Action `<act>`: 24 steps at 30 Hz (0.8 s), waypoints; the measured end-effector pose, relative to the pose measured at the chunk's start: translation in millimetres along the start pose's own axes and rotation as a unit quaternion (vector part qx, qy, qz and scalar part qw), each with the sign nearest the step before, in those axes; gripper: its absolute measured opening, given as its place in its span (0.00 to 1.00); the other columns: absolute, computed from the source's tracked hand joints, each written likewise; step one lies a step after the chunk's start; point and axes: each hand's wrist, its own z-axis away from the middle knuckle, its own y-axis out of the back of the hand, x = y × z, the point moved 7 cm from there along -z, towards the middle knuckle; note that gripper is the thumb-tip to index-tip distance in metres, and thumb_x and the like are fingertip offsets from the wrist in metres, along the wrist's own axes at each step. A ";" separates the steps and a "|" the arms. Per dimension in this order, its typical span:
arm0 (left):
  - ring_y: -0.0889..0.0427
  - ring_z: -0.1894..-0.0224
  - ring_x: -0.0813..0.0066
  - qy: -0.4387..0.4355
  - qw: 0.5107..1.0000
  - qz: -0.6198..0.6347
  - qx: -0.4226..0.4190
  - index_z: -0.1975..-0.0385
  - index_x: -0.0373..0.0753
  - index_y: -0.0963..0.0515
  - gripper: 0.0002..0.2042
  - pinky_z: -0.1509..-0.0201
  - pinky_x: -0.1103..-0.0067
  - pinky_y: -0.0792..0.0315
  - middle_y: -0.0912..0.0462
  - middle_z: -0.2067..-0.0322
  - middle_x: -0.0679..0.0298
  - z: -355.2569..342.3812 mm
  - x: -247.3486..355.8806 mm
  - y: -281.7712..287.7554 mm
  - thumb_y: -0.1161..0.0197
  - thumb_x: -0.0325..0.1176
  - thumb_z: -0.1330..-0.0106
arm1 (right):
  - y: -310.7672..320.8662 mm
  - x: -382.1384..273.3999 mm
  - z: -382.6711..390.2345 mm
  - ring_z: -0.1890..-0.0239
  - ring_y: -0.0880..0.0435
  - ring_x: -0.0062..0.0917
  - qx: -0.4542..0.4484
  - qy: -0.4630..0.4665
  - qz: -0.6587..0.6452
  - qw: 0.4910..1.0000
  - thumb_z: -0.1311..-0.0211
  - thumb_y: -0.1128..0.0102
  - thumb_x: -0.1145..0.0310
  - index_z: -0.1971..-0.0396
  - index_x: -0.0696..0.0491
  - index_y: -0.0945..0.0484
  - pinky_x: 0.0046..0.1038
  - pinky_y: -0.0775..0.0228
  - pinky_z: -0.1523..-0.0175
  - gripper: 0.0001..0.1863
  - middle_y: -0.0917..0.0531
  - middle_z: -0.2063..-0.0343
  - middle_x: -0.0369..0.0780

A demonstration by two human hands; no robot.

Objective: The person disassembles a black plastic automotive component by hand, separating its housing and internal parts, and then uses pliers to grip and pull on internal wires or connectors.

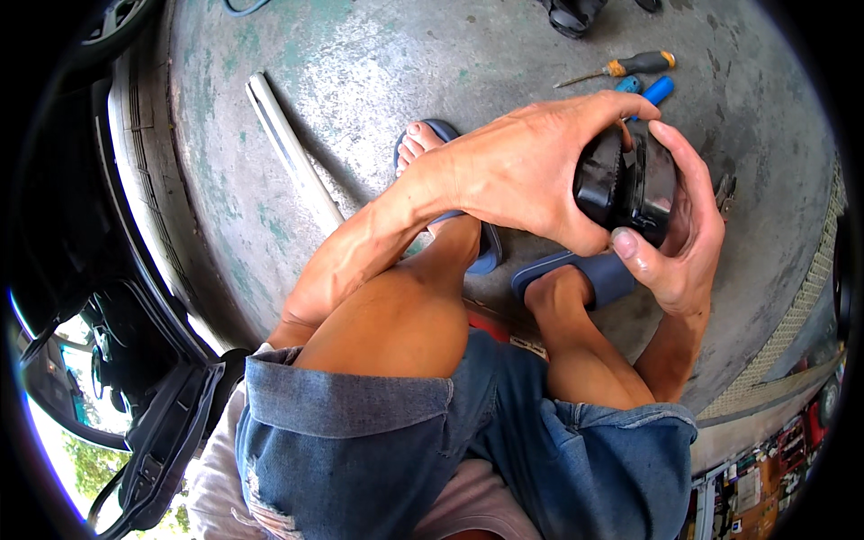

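Out in front of my right knee, both my hands close around a glossy black round part (655,180). It looks like two pieces side by side, with a gap between them and a fine-toothed edge on the left piece (594,178). My left hand (513,175) reaches across from the left, its fingers and thumb curved around the left piece. The right piece lies in the grip of my right hand (691,225), thumb at its lower edge and fingertips at its top. Whether the two pieces are joined is hidden by my fingers.
Beyond my hands, a screwdriver (643,64) with an orange and black handle lies on the concrete floor near a blue-handled tool (660,89). A long pale metal bar (290,144) lies on the left. A dark vehicle (67,198) stands further left. My feet wear blue sandals (607,277).
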 end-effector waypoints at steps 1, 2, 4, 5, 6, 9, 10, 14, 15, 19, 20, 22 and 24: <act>0.18 0.52 0.62 0.016 1.000 0.012 -0.007 0.34 0.41 0.36 0.47 0.46 0.71 0.24 0.20 0.56 0.56 0.3 -0.3 -0.6 0.24 0.35 0.62 | 2.5 1.4 0.9 0.41 0.25 0.32 -0.001 0.002 -0.001 1.000 0.56 0.25 0.71 0.34 0.63 0.39 0.32 0.34 0.35 0.47 0.26 0.44 0.47; 0.17 0.51 0.61 0.031 0.999 0.024 -0.013 0.35 0.40 0.35 0.46 0.46 0.70 0.24 0.20 0.55 0.56 0.7 -1.3 -1.1 0.24 0.35 0.62 | 3.6 2.6 1.5 0.40 0.25 0.32 -0.003 0.004 -0.003 1.000 0.56 0.25 0.71 0.34 0.63 0.39 0.33 0.34 0.35 0.47 0.26 0.43 0.47; 0.17 0.51 0.60 0.033 0.999 0.014 -0.010 0.37 0.40 0.33 0.44 0.46 0.70 0.24 0.19 0.55 0.55 1.2 -2.7 -1.4 0.24 0.35 0.62 | 2.6 3.4 1.8 0.39 0.26 0.32 -0.003 0.013 -0.006 1.000 0.56 0.26 0.72 0.34 0.63 0.40 0.33 0.35 0.34 0.47 0.27 0.43 0.48; 0.17 0.51 0.59 0.036 0.999 0.005 -0.009 0.39 0.39 0.32 0.42 0.46 0.69 0.24 0.19 0.54 0.55 1.2 -3.6 -1.9 0.24 0.36 0.62 | 2.5 3.2 2.0 0.38 0.28 0.32 -0.003 0.021 -0.009 1.000 0.56 0.26 0.72 0.34 0.63 0.40 0.33 0.37 0.34 0.47 0.28 0.42 0.48; 0.17 0.51 0.59 0.035 0.999 0.006 -0.006 0.39 0.39 0.32 0.42 0.46 0.69 0.24 0.19 0.54 0.55 1.4 -3.4 -2.5 0.24 0.36 0.62 | 2.0 3.6 2.5 0.38 0.28 0.32 -0.005 0.021 -0.007 1.000 0.56 0.26 0.72 0.34 0.63 0.40 0.33 0.37 0.34 0.47 0.28 0.42 0.48; 0.16 0.52 0.57 0.038 0.999 -0.014 0.017 0.44 0.37 0.28 0.38 0.47 0.68 0.24 0.19 0.55 0.53 4.5 4.7 0.5 0.25 0.36 0.62 | -1.5 1.9 3.4 0.38 0.29 0.32 -0.012 0.030 -0.006 0.999 0.58 0.27 0.71 0.34 0.63 0.40 0.33 0.39 0.33 0.47 0.29 0.41 0.48; 0.16 0.53 0.55 0.034 0.999 -0.020 0.024 0.46 0.37 0.27 0.37 0.48 0.68 0.23 0.18 0.57 0.53 4.0 5.4 0.7 0.25 0.36 0.62 | -0.3 3.3 3.5 0.38 0.29 0.32 -0.004 0.036 -0.005 0.999 0.58 0.27 0.70 0.35 0.63 0.40 0.33 0.39 0.33 0.48 0.29 0.42 0.48; 0.16 0.56 0.50 0.053 0.997 -0.041 0.027 0.49 0.35 0.26 0.34 0.52 0.66 0.23 0.18 0.60 0.51 6.6 6.7 4.5 0.26 0.35 0.63 | 1.3 8.0 4.5 0.39 0.29 0.33 -0.002 0.027 0.002 1.000 0.60 0.27 0.68 0.35 0.63 0.40 0.33 0.40 0.33 0.48 0.28 0.44 0.48; 0.16 0.56 0.50 0.055 0.997 -0.042 0.031 0.49 0.35 0.26 0.34 0.52 0.66 0.23 0.18 0.60 0.51 7.6 5.4 5.9 0.26 0.35 0.63 | -0.3 8.9 4.4 0.39 0.29 0.33 -0.007 0.027 0.000 1.000 0.60 0.27 0.68 0.35 0.63 0.40 0.33 0.40 0.33 0.48 0.28 0.44 0.48; 0.16 0.59 0.48 0.055 0.998 -0.021 0.021 0.48 0.36 0.29 0.35 0.54 0.65 0.23 0.18 0.63 0.50 8.3 4.8 5.2 0.27 0.35 0.63 | -0.9 12.9 6.1 0.40 0.28 0.32 0.006 0.009 -0.018 1.000 0.60 0.26 0.67 0.35 0.63 0.40 0.33 0.39 0.34 0.49 0.28 0.44 0.48; 0.16 0.59 0.48 0.087 0.996 0.002 0.012 0.48 0.36 0.30 0.36 0.54 0.65 0.23 0.17 0.64 0.49 9.0 2.2 4.4 0.27 0.34 0.62 | -0.1 13.6 6.1 0.40 0.28 0.32 0.014 0.001 -0.022 1.000 0.60 0.25 0.67 0.35 0.62 0.40 0.33 0.39 0.34 0.49 0.28 0.44 0.48; 0.16 0.61 0.50 0.106 0.994 0.027 0.014 0.48 0.36 0.31 0.35 0.55 0.66 0.23 0.17 0.64 0.50 11.6 -1.8 4.6 0.26 0.34 0.62 | -0.8 13.5 4.3 0.41 0.27 0.33 0.013 -0.003 -0.017 1.000 0.60 0.25 0.66 0.35 0.62 0.40 0.33 0.38 0.35 0.49 0.28 0.45 0.48; 0.15 0.62 0.52 0.123 0.991 0.052 0.014 0.48 0.36 0.32 0.35 0.56 0.67 0.23 0.17 0.65 0.50 12.6 -4.9 5.3 0.26 0.34 0.61 | -0.3 12.7 1.8 0.41 0.27 0.33 0.015 -0.007 -0.012 1.000 0.60 0.25 0.65 0.35 0.62 0.40 0.33 0.38 0.35 0.49 0.28 0.45 0.48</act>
